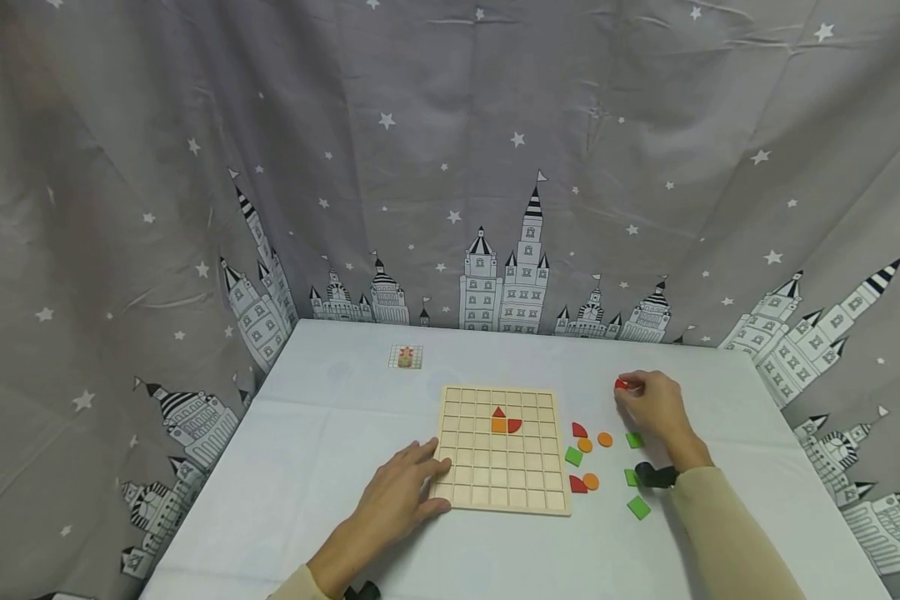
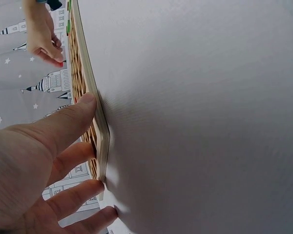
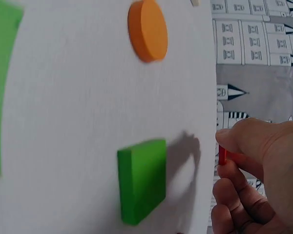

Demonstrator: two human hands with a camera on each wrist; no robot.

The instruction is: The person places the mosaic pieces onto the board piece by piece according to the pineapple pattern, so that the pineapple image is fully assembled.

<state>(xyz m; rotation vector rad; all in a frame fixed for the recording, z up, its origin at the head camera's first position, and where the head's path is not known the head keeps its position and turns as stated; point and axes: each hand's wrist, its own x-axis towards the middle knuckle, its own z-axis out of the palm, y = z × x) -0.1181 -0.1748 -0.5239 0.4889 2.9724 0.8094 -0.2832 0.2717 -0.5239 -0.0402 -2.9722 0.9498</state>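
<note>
My right hand [image 1: 654, 407] pinches a small red tile [image 3: 222, 155] between thumb and fingers above the right part of the table. Most of the tile's shape is hidden by the fingers. My left hand [image 1: 399, 490] rests with spread fingers at the left edge of a wooden grid board [image 1: 502, 483], its thumb near the front corner. Set in the board's grid are a red triangle [image 1: 498, 412], an orange square [image 1: 498, 425] and, beside it, a red quarter circle [image 1: 514, 426].
Right of the board lie loose red quarter circles [image 1: 578, 485], orange discs [image 1: 605, 439] and several green squares [image 1: 639, 507]. A small pattern card [image 1: 406, 357] lies at the back left of the white table [image 1: 300, 433]. A grey castle-print curtain [image 1: 420, 167] hangs behind.
</note>
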